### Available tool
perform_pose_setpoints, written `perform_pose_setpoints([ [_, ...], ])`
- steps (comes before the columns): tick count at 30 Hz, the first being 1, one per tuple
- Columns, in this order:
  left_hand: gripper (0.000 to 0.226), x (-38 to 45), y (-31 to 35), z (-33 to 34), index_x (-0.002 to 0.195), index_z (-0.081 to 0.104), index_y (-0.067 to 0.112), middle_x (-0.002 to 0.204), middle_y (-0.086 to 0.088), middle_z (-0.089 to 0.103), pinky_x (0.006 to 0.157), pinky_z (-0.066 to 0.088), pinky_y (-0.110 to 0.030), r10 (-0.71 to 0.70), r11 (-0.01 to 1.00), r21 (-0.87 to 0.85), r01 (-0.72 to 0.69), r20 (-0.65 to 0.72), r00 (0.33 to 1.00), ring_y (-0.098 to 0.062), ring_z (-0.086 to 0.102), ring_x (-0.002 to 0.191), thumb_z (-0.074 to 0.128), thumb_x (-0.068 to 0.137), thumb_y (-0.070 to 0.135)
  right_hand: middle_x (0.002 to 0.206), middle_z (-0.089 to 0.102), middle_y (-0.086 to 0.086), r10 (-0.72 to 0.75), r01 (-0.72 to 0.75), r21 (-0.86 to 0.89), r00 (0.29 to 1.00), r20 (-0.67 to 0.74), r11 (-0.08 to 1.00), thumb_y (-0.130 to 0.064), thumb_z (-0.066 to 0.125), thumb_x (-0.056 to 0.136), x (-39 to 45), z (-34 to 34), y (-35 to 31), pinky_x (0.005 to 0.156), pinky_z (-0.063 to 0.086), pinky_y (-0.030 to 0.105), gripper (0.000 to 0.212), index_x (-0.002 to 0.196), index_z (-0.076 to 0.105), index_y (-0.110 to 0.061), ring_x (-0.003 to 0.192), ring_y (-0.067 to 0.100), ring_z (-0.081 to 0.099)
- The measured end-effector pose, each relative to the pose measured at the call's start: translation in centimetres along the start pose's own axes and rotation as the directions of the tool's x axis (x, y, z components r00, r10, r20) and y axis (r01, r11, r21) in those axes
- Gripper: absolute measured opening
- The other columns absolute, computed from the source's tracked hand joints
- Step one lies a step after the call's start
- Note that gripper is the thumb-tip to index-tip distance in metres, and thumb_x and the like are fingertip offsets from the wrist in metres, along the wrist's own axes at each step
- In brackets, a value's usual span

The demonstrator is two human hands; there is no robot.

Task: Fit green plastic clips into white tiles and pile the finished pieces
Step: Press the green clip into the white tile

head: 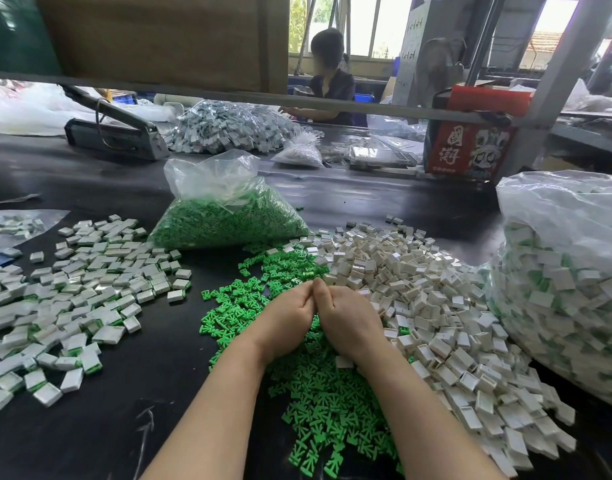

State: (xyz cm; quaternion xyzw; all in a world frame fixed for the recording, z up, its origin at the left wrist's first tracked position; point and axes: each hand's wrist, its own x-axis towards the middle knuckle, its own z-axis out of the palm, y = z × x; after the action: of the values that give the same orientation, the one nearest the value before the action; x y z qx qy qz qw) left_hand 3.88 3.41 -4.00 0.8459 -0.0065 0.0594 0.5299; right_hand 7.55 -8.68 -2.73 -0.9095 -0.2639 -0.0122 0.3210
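Two hands, left hand (290,318) against right hand (346,320), over green clips (318,403)

bare black table (179,358) between finished pile (72,292) and green clips (318,386); white tiles (436,306), big bag (567,282) crowd right.

Small factory assembly workshop. Long black worktable (89,427) heaped with bulk plastic parts. Beyond table: second worker (328,74) seated, steel frame post (554,84), blue bins (363,97). On table's far side: bag sealer (117,133), red carton (470,147), bagged stock (228,209).
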Motion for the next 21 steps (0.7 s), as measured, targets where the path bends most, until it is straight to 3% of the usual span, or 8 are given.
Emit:
perform_pose_setpoints([
  [3, 0.025, -0.1, 0.2, 0.1, 0.109, 0.062, 0.028, 0.096, 0.013, 0.067, 0.087, 0.048, -0.023, -0.010, 0.998, 0.057, 0.010, 0.006, 1.000, -0.001, 0.060, 0.087, 0.037, 0.106, 0.027, 0.075, 0.060, 0.003, 0.000, 0.000, -0.012, 1.000, 0.018, 1.000, -0.045, 0.021, 0.103, -0.1, -0.1, 0.1, 0.063, 0.041, 0.035, 0.055, 0.068, 0.054, -0.020, 0.075, 0.024, 0.057],
  [6, 0.033, -0.1, 0.2, 0.4, 0.124, 0.061, 0.019, 0.117, 0.001, 0.068, 0.102, 0.046, -0.037, -0.040, 0.991, 0.129, 0.039, 0.006, 0.999, -0.015, 0.061, 0.110, 0.035, 0.106, 0.029, 0.076, 0.058, 0.002, -0.012, 0.013, -0.059, 1.000, 0.025, 0.998, -0.041, 0.020, 0.104, -0.1, -0.1, 0.0, 0.064, 0.037, 0.033, 0.052, 0.070, 0.053, -0.020, 0.075, 0.022, 0.055],
  [11, 0.030, -0.2, 0.4, 0.4, 0.122, 0.061, 0.020, 0.118, 0.002, 0.067, 0.104, 0.045, -0.036, -0.035, 0.998, 0.047, 0.036, -0.018, 0.999, -0.013, 0.061, 0.112, 0.035, 0.107, 0.027, 0.086, 0.066, 0.005, -0.013, 0.014, -0.021, 0.999, 0.033, 1.000, -0.043, 0.021, 0.104, -0.2, -0.3, 0.0, 0.069, 0.044, 0.036, 0.049, 0.075, 0.055, -0.024, 0.081, 0.023, 0.058],
  [13, 0.029, -0.3, 0.5, 0.3, 0.119, 0.061, 0.016, 0.112, 0.002, 0.068, 0.098, 0.047, -0.032, -0.023, 1.000, 0.008, 0.023, -0.026, 0.999, -0.011, 0.062, 0.106, 0.037, 0.107, 0.024, 0.083, 0.065, 0.000, -0.016, 0.016, 0.005, 0.999, 0.030, 1.000, -0.044, 0.023, 0.104, -0.2, -0.4, 0.0, 0.067, 0.042, 0.035, 0.046, 0.071, 0.051, -0.028, 0.080, 0.021, 0.058],
  [16, 0.021, -0.5, 0.6, 0.0, 0.092, 0.057, 0.015, 0.076, 0.009, 0.057, 0.068, 0.045, -0.029, -0.013, 0.993, -0.116, 0.008, -0.044, 0.999, -0.009, 0.052, 0.071, 0.042, 0.105, 0.021, 0.066, 0.052, -0.006, 0.007, -0.011, 0.194, 1.000, 0.021, 0.981, -0.040, 0.025, 0.105, 0.0, -0.6, 0.0, 0.060, 0.032, 0.032, 0.050, 0.062, 0.045, -0.025, 0.064, 0.014, 0.048],
  [18, 0.024, -0.6, 0.8, -0.2, 0.083, 0.054, 0.019, 0.062, 0.016, 0.049, 0.058, 0.044, -0.029, -0.019, 0.984, -0.179, 0.005, -0.075, 0.997, -0.003, 0.045, 0.060, 0.046, 0.104, 0.024, 0.059, 0.045, -0.002, 0.064, -0.078, 0.448, 0.997, 0.046, 0.891, -0.037, 0.025, 0.106, 0.3, -0.8, 0.1, 0.056, 0.030, 0.031, 0.051, 0.064, 0.046, -0.017, 0.053, 0.014, 0.039],
  [21, 0.022, -0.8, 1.2, -0.5, 0.085, 0.062, 0.025, 0.062, 0.024, 0.057, 0.051, 0.052, -0.026, -0.001, 0.963, -0.268, -0.033, -0.126, 0.992, 0.009, 0.053, 0.061, 0.050, 0.102, 0.031, 0.058, 0.042, 0.001, 0.151, -0.178, 0.708, 0.983, 0.101, 0.683, -0.036, 0.025, 0.107, 0.4, -1.6, 0.2, 0.045, 0.031, 0.022, 0.048, 0.071, 0.049, -0.012, 0.045, 0.009, 0.036],
])
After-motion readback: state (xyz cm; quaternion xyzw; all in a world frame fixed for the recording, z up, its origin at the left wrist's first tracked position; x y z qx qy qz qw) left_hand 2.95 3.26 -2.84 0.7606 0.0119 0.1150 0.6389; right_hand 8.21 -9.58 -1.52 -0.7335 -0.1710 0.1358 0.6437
